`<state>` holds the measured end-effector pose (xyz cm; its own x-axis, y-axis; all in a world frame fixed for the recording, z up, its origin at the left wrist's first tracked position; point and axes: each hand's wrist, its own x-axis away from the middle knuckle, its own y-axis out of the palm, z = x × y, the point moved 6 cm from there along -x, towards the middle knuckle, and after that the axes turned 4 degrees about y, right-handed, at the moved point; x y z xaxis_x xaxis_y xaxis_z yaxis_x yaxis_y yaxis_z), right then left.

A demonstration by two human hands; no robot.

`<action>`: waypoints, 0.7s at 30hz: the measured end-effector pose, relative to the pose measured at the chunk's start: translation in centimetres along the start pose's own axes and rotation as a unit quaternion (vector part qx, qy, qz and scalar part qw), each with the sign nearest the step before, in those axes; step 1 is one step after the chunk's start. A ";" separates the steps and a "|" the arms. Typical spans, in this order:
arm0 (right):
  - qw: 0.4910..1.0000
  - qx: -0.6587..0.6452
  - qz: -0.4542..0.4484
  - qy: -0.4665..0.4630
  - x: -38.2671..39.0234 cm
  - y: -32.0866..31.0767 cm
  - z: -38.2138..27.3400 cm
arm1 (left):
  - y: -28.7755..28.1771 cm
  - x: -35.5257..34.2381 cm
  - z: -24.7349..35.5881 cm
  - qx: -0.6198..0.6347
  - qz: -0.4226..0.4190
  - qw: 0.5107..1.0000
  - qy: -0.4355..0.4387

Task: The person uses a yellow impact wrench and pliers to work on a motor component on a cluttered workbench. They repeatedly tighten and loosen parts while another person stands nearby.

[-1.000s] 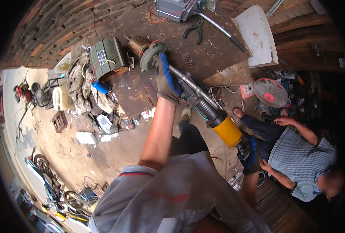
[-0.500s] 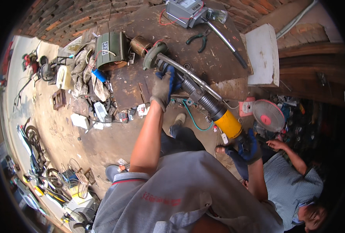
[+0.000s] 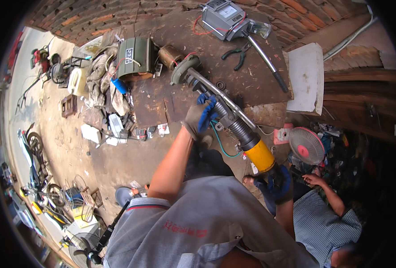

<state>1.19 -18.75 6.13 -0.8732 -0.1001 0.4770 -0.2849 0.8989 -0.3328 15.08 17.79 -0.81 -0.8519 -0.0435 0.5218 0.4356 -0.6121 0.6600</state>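
A long yellow-and-black tool [image 3: 259, 154] slants from the bench down toward my right side. It has a ribbed black body, a yellow sleeve and a metal bar alongside. My right hand [image 3: 280, 183], in a dark glove with blue, closes round its lower end. On the black shaft, my left hand [image 3: 199, 114], gloved grey and blue, has its fingers curled against the side; part of that contact is hidden. A green round flange [image 3: 184, 69] sits at the tool's upper end. Close to it lie a copper-brown cylinder [image 3: 170, 56] and a green housing [image 3: 133, 56] with wires.
On the wooden bench [image 3: 202, 47] are a grey meter box [image 3: 224, 18], pliers [image 3: 236, 57] and a metal rod with dark grip [image 3: 267, 62]. A white box [image 3: 306, 76] and a pink fan [image 3: 306, 144] stand right. Another person [image 3: 327, 219] sits close at my right.
My left hand has shifted down the shaft, away from the flange. My right hand and the tool's lower end have dropped slightly. The view has tilted a little.
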 end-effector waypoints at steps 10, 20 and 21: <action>0.805 -0.487 0.047 0.337 -0.4 3.0 -4.4 | -0.7 -0.9 -1.4 -0.048 0.059 0.997 0.015; 0.766 -0.504 -0.078 0.391 -2.9 -1.4 1.8 | -1.2 -2.8 -3.2 -0.192 0.107 0.972 0.085; 0.751 -0.530 -0.138 0.369 -3.5 -1.0 1.3 | -1.0 -2.9 -2.9 -0.197 0.120 0.965 0.125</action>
<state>4.05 -19.88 3.73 -0.2703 -0.4337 0.8595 0.4023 0.7602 0.5101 16.22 16.20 -4.55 -0.8048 -0.3814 0.4548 0.5274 -0.8110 0.2531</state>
